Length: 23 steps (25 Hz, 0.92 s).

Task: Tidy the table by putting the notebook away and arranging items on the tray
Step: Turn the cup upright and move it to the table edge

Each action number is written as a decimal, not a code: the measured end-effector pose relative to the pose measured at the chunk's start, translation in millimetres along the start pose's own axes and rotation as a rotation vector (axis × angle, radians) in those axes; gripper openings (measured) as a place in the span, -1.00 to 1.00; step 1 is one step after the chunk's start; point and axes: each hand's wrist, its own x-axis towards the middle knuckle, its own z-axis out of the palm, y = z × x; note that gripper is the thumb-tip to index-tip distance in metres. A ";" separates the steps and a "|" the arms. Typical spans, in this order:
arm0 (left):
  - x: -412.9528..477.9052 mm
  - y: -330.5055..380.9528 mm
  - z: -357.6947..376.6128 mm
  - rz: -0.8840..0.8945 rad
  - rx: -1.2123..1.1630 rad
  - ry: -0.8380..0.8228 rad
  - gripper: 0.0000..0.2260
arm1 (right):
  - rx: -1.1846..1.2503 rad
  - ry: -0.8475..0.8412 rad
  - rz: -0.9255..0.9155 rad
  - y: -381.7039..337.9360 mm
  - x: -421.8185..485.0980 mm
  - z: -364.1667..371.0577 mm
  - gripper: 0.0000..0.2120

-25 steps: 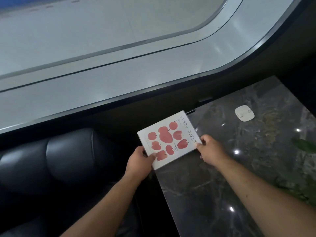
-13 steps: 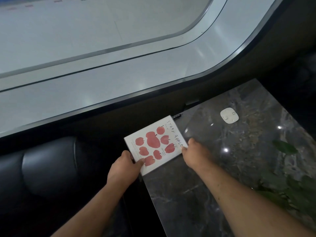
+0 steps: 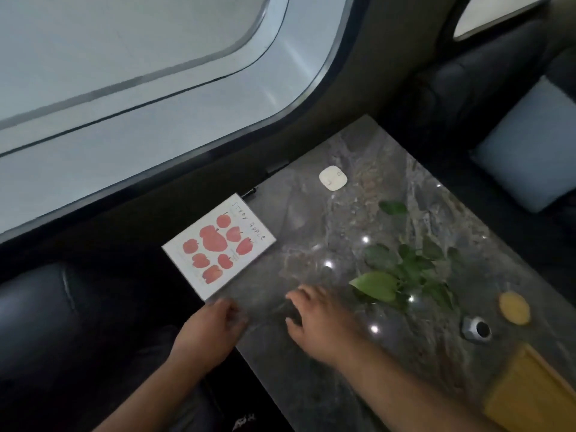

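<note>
The notebook [image 3: 219,246] is lying at the tabletop [image 3: 311,369] corner, overhanging its left edge. My left hand [image 3: 208,332] and right hand [image 3: 321,319] are hovering open and empty just below it, over bare marble. The tray [image 3: 530,397] is sitting at the right edge.

Not much to report on the person: both forearms are bare, no sleeves in frame at all. Left hand [image 3: 209,330] and right hand [image 3: 321,319] have no rings, gloves or watch that I can make out, though the picture's pretty blurry. Dark clothing down at the lap.
</note>
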 end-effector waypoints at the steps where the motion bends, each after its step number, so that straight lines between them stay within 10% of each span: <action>1: -6.9 9.8 8.1 0.069 0.041 -0.020 -0.71 | 0.012 -0.013 -0.009 4.0 -21.0 1.6 -0.55; 10: -35.3 117.4 92.8 0.571 0.314 -0.202 -0.47 | 0.059 0.191 0.262 81.0 -199.1 30.4 -0.50; 23: -159.2 274.6 229.8 0.782 0.539 -0.135 -0.12 | 0.196 0.226 0.815 190.2 -460.2 101.0 -0.17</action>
